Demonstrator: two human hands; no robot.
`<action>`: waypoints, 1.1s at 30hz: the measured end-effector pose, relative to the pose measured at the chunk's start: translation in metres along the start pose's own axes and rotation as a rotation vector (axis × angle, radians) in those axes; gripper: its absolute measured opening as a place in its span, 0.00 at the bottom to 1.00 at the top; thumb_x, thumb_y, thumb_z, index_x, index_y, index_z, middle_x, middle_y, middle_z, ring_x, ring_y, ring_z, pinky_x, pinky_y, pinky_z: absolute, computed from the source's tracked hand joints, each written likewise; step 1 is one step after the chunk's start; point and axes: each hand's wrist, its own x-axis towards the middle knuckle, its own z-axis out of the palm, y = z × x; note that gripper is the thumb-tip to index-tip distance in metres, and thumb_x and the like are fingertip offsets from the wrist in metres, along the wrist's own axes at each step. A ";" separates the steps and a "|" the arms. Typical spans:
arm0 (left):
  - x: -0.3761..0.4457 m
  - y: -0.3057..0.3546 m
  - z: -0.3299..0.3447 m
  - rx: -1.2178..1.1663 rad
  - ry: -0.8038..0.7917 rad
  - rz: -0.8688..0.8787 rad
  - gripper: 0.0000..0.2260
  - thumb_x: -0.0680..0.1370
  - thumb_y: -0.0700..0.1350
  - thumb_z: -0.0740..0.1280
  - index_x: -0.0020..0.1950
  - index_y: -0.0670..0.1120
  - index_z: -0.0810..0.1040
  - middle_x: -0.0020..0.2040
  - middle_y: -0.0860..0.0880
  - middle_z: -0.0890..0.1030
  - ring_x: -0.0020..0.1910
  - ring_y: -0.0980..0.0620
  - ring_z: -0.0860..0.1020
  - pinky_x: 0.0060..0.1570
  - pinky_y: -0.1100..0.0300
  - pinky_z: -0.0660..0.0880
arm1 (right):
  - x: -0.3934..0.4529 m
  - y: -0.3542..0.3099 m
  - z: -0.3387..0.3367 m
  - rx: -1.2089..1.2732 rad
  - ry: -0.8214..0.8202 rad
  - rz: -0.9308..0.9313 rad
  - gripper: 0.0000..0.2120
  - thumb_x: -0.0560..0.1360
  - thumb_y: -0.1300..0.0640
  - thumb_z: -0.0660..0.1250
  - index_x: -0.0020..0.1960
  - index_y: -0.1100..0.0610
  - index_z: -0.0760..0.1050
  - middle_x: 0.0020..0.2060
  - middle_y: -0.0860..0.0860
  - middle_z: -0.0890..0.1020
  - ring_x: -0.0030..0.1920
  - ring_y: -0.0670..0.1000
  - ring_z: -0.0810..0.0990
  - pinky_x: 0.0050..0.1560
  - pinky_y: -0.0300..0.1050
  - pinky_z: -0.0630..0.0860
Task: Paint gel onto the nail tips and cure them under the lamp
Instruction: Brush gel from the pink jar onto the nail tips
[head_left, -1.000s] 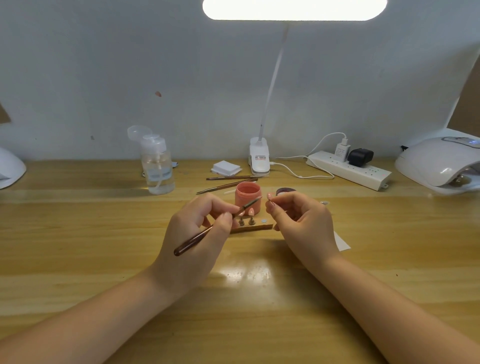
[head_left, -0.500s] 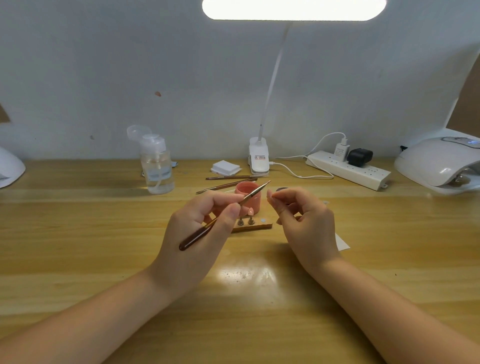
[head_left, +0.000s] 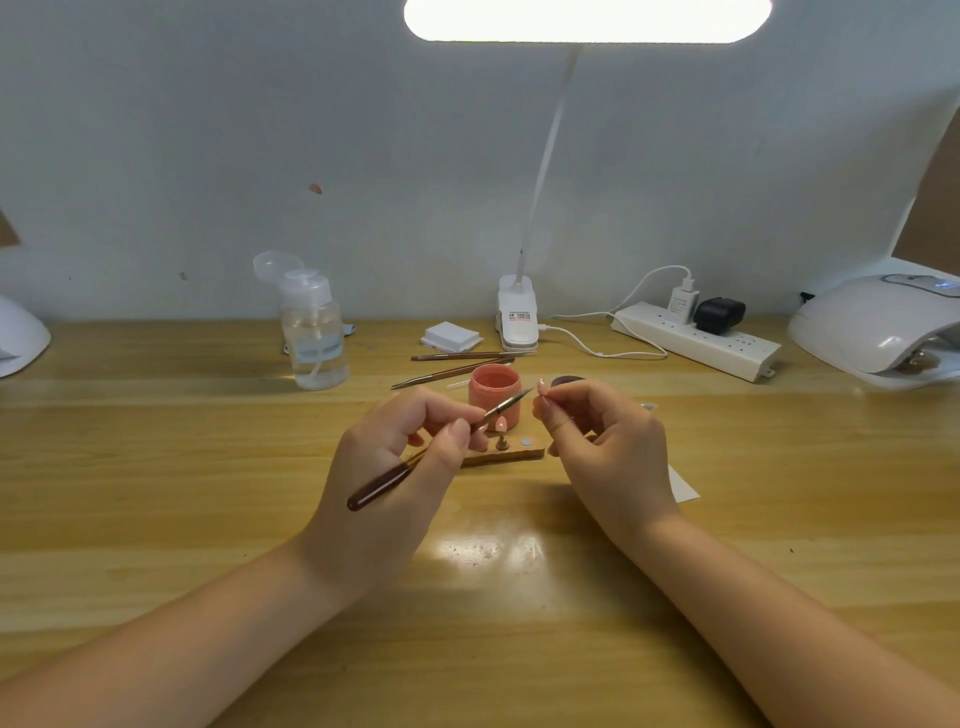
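Note:
My left hand (head_left: 400, 467) pinches a dark-handled brush (head_left: 384, 486) whose fine tip points up and right, ending just left of a small pink nail tip (head_left: 541, 385). That nail tip sits on a stand pinched between the fingers of my right hand (head_left: 608, 447). Behind the hands stands an open pink gel jar (head_left: 494, 392). A wooden holder strip (head_left: 511, 454) lies between the hands, with another nail tip (head_left: 501, 427) on a peg. The white curing lamp (head_left: 878, 325) rests at the far right.
Two spare brushes (head_left: 457, 364) lie behind the jar, near a white pad stack (head_left: 451, 335). A clear pump bottle (head_left: 311, 332) stands back left. A desk lamp's clip base (head_left: 517, 314), its cable and a power strip (head_left: 696, 340) line the back edge. A jar lid (head_left: 566, 382) hides behind my right hand.
My left hand raised the brush from the holder, tip swinging up toward the nail tip. My right hand lifted the nail tip slightly and held it near the brush tip.

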 end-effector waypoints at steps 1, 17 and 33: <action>0.000 0.001 0.000 -0.004 0.001 0.009 0.09 0.76 0.52 0.62 0.50 0.53 0.80 0.44 0.57 0.84 0.49 0.53 0.80 0.49 0.50 0.75 | 0.000 -0.001 0.000 0.006 -0.004 0.004 0.09 0.74 0.61 0.71 0.46 0.47 0.78 0.37 0.46 0.83 0.35 0.49 0.81 0.38 0.54 0.79; 0.001 -0.007 -0.001 0.033 -0.020 0.008 0.11 0.74 0.52 0.62 0.48 0.50 0.81 0.43 0.53 0.83 0.48 0.49 0.79 0.48 0.48 0.75 | 0.000 0.000 0.000 0.067 -0.019 0.077 0.05 0.74 0.60 0.71 0.48 0.51 0.81 0.38 0.48 0.84 0.35 0.52 0.82 0.39 0.55 0.80; 0.001 -0.003 0.001 0.023 -0.032 0.014 0.12 0.74 0.52 0.63 0.49 0.49 0.82 0.44 0.54 0.84 0.48 0.49 0.80 0.48 0.50 0.75 | 0.000 -0.001 0.000 0.090 -0.018 0.089 0.04 0.74 0.60 0.71 0.47 0.52 0.81 0.38 0.50 0.84 0.36 0.53 0.82 0.38 0.57 0.80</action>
